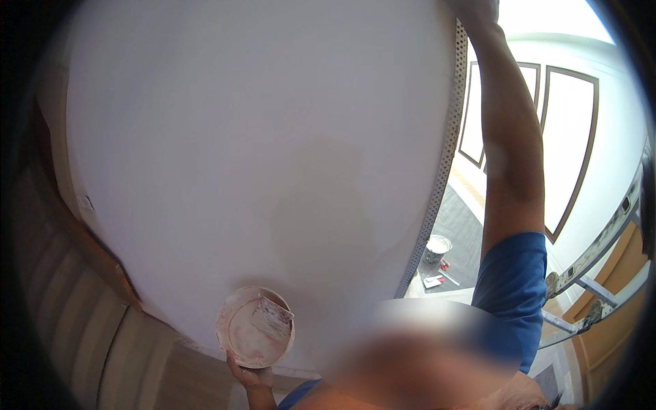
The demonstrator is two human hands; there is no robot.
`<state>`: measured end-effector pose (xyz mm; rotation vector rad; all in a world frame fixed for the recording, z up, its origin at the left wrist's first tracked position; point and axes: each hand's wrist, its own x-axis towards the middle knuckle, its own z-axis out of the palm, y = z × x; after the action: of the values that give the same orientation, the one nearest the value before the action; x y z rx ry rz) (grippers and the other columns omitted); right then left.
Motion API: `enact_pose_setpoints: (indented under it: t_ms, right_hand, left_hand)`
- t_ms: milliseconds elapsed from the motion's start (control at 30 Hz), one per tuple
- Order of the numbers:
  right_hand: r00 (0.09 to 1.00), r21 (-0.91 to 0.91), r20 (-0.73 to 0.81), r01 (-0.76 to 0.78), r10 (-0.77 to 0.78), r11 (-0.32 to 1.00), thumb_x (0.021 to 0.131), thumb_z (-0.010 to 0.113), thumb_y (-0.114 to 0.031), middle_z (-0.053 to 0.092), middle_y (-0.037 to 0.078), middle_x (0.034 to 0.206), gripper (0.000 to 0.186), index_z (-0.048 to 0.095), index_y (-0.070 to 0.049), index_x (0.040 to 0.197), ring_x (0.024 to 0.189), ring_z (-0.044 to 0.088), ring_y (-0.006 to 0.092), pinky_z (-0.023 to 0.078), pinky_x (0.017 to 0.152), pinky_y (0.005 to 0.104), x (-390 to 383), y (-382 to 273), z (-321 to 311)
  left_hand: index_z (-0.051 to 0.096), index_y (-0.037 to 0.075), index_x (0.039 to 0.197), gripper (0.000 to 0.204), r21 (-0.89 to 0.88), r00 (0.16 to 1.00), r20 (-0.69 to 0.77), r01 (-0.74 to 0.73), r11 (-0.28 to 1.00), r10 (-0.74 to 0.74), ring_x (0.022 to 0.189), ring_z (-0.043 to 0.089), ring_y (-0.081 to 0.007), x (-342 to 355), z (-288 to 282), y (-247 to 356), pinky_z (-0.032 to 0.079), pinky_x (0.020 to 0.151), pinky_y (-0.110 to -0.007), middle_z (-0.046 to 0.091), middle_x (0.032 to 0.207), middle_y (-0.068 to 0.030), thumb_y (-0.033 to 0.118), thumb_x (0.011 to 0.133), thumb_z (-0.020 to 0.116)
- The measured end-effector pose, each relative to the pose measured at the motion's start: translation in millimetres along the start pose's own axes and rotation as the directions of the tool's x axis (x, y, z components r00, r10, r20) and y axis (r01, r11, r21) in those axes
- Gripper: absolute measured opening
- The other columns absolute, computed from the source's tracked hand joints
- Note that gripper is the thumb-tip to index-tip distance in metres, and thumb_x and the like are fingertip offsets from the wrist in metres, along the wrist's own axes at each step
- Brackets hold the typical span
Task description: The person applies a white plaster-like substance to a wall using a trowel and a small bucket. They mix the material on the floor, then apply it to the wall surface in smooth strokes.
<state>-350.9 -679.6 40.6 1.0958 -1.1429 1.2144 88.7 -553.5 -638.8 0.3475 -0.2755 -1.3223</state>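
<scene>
My left hand (248, 374), low and left of centre, is wrapped round the underside of a round tub (236, 326) smeared with whitish plaster. Inside the tub lies a flat, plaster-caked tool (273, 317), probably a putty knife; its handle does not show. My right arm reaches high up. The right hand (476, 9) is cut by the top edge, beside the wall corner, and its fingers are hidden. A perforated corner bead (452, 116) runs down that edge of the white wall (260, 137).
On the dark floor beyond the corner stand a bucket (437, 248) of white material and some small tools (437, 279). A metal ladder (596, 290) rises at the right. Brown frame mouldings (571, 74) line the far wall. Ribbed panelling (75, 294) lies at the lower left.
</scene>
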Motion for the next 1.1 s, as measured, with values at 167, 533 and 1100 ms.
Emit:
enact_pose_setpoints:
  t_ms: [167,533,1100]
  right_hand:
    - [0.998,-0.125,0.01,0.067,-0.066,0.99,0.097,0.052,-0.033,0.071,0.025,0.096,0.038,0.07,0.0,0.098,0.093,0.068,0.041,0.052,0.083,0.0481,16,31,15]
    - [0.992,-0.152,0.108,0.077,-0.061,0.985,0.096,0.055,-0.041,0.072,0.022,0.095,0.045,0.072,0.0,0.091,0.091,0.068,0.0398,0.051,0.083,0.046,72,75,6]
    - [0.988,-0.179,0.022,0.155,-0.154,0.972,0.094,0.055,-0.034,0.071,0.021,0.104,0.037,0.071,-0.002,0.103,0.1,0.068,0.038,0.05,0.088,0.0447,66,16,12]
  left_hand:
    - [0.038,0.013,0.152,0.076,-0.009,1.0,0.019,0.016,1.0,-0.015,0.14,0.039,-0.032,6,-7,0,0.034,0.114,-0.053,0.042,0.152,-0.0098,0.054,0.091,0.058]
    - [0.04,0.015,0.151,0.075,-0.08,0.995,-0.076,0.058,0.995,-0.065,0.14,0.04,-0.0321,18,-24,1,0.035,0.114,-0.054,0.043,0.151,-0.0099,0.053,0.09,0.06]
    - [0.039,0.013,0.152,0.078,-0.087,0.998,-0.042,0.05,0.995,-0.054,0.139,0.04,-0.0321,19,-26,-4,0.035,0.113,-0.052,0.043,0.152,-0.01,0.053,0.089,0.06]
